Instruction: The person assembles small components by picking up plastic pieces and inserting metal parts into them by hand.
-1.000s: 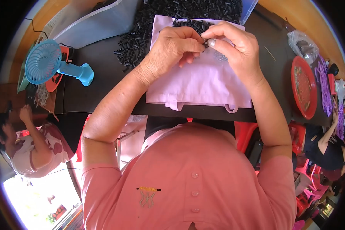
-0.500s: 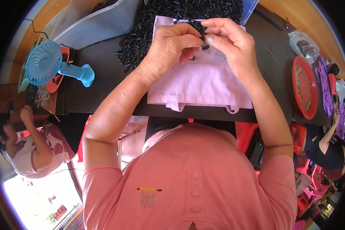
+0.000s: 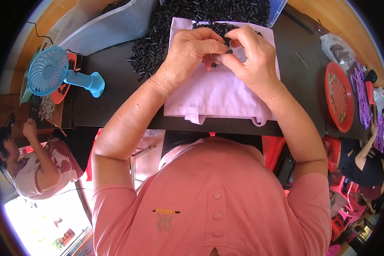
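Above a lilac cloth (image 3: 217, 96) with two loops at its near edge, my two hands meet. My left hand (image 3: 190, 50) is closed in a pinch, thumb and forefinger together on a small black tubular piece (image 3: 227, 42). My right hand (image 3: 257, 59) curls in from the other side, its thumb against the left fingertips and its forefinger at the top of the black pieces. Another black piece (image 3: 230, 51) shows by the right thumb. One more dark bit (image 3: 214, 65) hangs or lies just below the left fingers. Small clear pieces (image 3: 240, 53) lie on the cloth, partly hidden by the right hand.
A heap of black tubular pieces (image 3: 226, 9) spreads behind the cloth. Left stand a translucent bin (image 3: 109, 30) and a blue fan (image 3: 49, 70). A thin stick (image 3: 301, 59), a plastic bag (image 3: 338, 50) and a red tray (image 3: 330, 96) lie right. People sit at both sides.
My right hand has moved slightly down and left, its thumb now touching the left fingertips. More of the black pieces behind it show. The left hand has hardly moved.
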{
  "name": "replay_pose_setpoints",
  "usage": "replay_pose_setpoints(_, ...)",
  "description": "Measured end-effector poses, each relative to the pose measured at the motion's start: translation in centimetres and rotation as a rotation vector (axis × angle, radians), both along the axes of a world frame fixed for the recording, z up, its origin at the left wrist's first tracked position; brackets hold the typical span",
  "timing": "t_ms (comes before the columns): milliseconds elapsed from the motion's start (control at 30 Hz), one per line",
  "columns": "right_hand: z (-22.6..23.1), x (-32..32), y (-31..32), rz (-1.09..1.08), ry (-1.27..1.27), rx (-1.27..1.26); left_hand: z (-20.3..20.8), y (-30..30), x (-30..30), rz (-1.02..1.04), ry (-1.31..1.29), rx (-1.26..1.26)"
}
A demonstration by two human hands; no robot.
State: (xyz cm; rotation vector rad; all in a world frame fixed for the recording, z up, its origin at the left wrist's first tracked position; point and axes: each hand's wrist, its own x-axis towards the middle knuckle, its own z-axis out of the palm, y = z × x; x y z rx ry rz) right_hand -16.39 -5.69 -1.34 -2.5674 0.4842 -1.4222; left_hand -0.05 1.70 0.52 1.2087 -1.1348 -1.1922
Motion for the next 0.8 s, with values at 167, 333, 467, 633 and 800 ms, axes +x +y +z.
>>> replay_pose_setpoints(167, 0.6, -0.6, -0.1, 0.021, -0.034, -0.053, 0.2, 0.1, -0.2, -0.037, 0.105, 0.008)
replay_pose_setpoints(333, 1.4, -1.3, 0.1, 0.050, -0.040, -0.047, 0.3, 0.1, 0.2, -0.040, 0.069, -0.003)
replay_pose_setpoints(467, 1.7, -1.5, 0.2, 0.057, -0.047, -0.061, 0.6, 0.3, 0.0, -0.059, 0.037, -0.009)
replay_pose_setpoints(633, 1.5, -1.4, 0.2, 0.071, -0.042, -0.089, 0.9, 0.3, -0.1, -0.095, -0.013, -0.044)
replay_pose_setpoints(800, 1.6, -1.2, 0.4, 0.047, -0.032, -0.157, 0.7, 0.4, 0.0, -0.124, -0.004, -0.026)
